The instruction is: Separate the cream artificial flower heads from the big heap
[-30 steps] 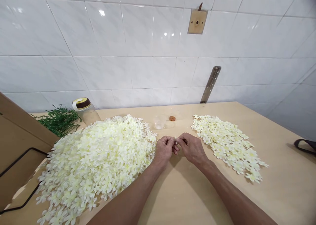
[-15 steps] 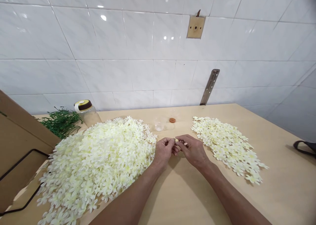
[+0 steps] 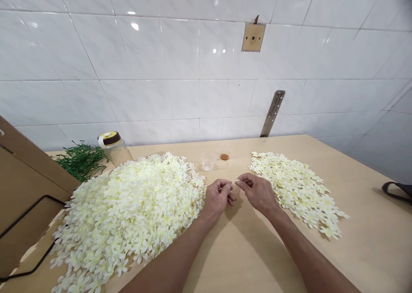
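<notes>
Over the middle of the table, my left hand [image 3: 219, 195] has its thumb and forefinger pressed together; whatever lies between them is too small to make out. Just to its right, a small gap away, my right hand [image 3: 257, 192] pinches a small pale piece [image 3: 237, 181] at its fingertips. To the left of my hands lies a large heap of cream-white artificial flowers [image 3: 138, 203], near my left wrist. A smaller, flatter spread of the same kind of flowers [image 3: 298, 188] is beside my right hand.
Behind my hands are a clear plastic container [image 3: 207, 162] and a reddish-brown round thing [image 3: 224, 157]. A lidded bottle [image 3: 119, 151] and green artificial foliage [image 3: 82, 160] stand behind the heap. Cardboard [image 3: 28, 190] is at left, a black strap [image 3: 397, 189] at right, a tiled wall [image 3: 183, 100] behind.
My fingertips were together around a small pale thing. Now my hands have come slightly apart, the right one moving right with the pale piece. The flower piles look the same.
</notes>
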A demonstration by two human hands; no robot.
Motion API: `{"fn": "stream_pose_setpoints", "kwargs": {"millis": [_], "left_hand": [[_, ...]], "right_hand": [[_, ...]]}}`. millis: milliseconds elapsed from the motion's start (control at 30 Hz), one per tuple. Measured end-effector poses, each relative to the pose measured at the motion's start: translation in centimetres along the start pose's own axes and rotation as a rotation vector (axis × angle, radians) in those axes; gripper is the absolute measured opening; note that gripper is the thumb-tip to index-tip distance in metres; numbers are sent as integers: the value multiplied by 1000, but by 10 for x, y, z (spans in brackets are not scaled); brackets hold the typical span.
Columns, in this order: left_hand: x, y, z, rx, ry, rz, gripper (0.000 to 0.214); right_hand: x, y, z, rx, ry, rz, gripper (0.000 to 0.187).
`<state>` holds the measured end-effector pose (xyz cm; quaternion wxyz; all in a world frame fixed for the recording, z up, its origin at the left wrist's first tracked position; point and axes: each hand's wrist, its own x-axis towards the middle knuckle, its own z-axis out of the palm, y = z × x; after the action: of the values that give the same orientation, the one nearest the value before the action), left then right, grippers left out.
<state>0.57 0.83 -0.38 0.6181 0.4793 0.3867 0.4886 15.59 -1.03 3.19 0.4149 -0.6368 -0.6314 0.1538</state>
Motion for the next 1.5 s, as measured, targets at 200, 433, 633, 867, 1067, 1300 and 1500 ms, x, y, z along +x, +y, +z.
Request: {"fn": "stream_pose_setpoints", "kwargs": {"millis": [200,433,633,867,1067,1300,1500], "left_hand": [[-2,2,3,15,48,10,32],[2,3,0,-132,20,-23,36],[0,5,-1,-116,63,-1,29],[0,5,-1,-148,33,-25,31],[0,4,-1,-147,2,-30,30],[0,8,2,-151,35,-64,30],[1,9,0,-197,41,-62,34]], "right_hand": [[-3,-1,3,-111,45,-203,28],[-9,-6,14,9,-26,-312,19],[-9,-2,16,54,-19,-217,24],[-7,1,16,-25,2,-282,18],[-6,3,15,-183,-3,-344,27],[-6,4,16,-219,-8,-306,33],[-9,4,18,-67,-49,-334,29]]}}
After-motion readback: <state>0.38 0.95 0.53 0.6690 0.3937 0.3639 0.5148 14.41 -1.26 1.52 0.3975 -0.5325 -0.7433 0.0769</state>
